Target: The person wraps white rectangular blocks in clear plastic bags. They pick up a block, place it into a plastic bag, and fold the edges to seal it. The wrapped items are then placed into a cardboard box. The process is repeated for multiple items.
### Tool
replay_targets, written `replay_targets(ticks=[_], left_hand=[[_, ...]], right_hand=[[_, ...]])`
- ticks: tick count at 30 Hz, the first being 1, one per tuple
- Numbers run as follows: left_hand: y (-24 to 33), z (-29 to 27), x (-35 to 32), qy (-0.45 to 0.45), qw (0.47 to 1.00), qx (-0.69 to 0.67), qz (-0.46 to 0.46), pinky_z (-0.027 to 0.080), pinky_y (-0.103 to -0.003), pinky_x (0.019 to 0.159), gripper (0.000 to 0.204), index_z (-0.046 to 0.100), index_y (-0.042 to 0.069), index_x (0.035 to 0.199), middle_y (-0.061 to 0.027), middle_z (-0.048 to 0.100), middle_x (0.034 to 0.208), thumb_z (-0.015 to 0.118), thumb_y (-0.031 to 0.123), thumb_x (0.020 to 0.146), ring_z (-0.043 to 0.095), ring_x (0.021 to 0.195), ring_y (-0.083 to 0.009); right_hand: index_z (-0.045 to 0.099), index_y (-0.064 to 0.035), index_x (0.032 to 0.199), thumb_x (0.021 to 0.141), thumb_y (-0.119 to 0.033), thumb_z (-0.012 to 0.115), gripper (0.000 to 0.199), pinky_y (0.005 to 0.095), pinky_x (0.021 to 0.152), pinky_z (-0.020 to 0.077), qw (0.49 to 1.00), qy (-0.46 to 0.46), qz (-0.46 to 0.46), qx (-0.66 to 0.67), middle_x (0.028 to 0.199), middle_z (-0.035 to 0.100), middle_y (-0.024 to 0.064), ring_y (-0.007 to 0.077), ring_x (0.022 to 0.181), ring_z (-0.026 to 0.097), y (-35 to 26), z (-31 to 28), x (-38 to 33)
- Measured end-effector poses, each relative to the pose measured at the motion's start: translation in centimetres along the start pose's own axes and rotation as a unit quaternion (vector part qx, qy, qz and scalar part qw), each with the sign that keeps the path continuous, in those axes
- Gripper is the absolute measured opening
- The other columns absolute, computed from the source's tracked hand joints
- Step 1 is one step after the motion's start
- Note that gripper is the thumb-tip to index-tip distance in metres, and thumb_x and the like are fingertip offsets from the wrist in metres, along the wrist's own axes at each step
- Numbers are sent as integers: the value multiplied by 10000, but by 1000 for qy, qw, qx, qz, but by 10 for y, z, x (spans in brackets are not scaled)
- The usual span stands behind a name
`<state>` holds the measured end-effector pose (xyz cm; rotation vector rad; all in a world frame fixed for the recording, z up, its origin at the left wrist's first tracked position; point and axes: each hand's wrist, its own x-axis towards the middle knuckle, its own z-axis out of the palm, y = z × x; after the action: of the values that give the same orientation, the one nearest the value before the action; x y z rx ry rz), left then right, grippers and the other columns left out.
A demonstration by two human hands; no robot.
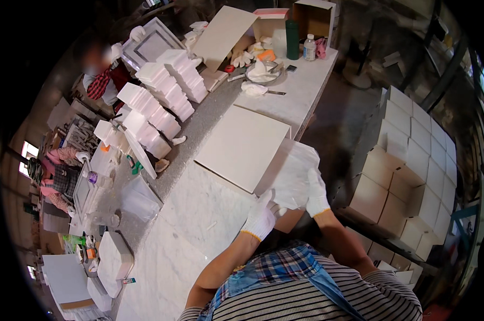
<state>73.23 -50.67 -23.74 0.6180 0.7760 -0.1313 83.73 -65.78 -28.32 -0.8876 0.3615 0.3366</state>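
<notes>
A thin, translucent white sheet (291, 170) hangs between my gloved hands at the table's near right edge; whether it is a single sheet or a bag I cannot tell. My left hand (260, 215) is closed on its near left corner, with the fingertips partly curled. On the right side, my right hand (316, 193) grips the sheet's edge, its fingers partly hidden. A large, square white box (244, 145) lies on the marble-patterned table (196, 216), just beyond the sheet. Part of a brown cardboard surface (289, 219) shows beneath my hands.
Stacks of white blocks (159, 88) stand at the far left. Beyond the box are a metal bowl (278, 78), a green bottle (292, 40) and a clear bottle (309, 48). White cartons (389, 182) are piled at right. Two people (100, 83) work across the table.
</notes>
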Motion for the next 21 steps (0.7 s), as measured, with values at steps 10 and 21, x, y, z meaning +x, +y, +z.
replay_targets(ticks=[10,21], left_hand=[[2,-2,-53,-22,868,481,123,531,-360,702,228,666,29,1030,-107,707,904,572,236,1016,674,786,-216],[40,106,21,111,610,745,246,532,-536,896,650,337,95,1555,-294,683,1106,514,394,1006,674,984,-474]], right_hand=[[568,49,1225,999,-525,544,617,322,621,566,888,-190,99,-406,953,699,142,208,710,709,-28,68,12],[625,14,1261,1058,-353,480,444,356,878,548,916,-291,109,-253,1115,688,107,199,1026,652,2,31,37]])
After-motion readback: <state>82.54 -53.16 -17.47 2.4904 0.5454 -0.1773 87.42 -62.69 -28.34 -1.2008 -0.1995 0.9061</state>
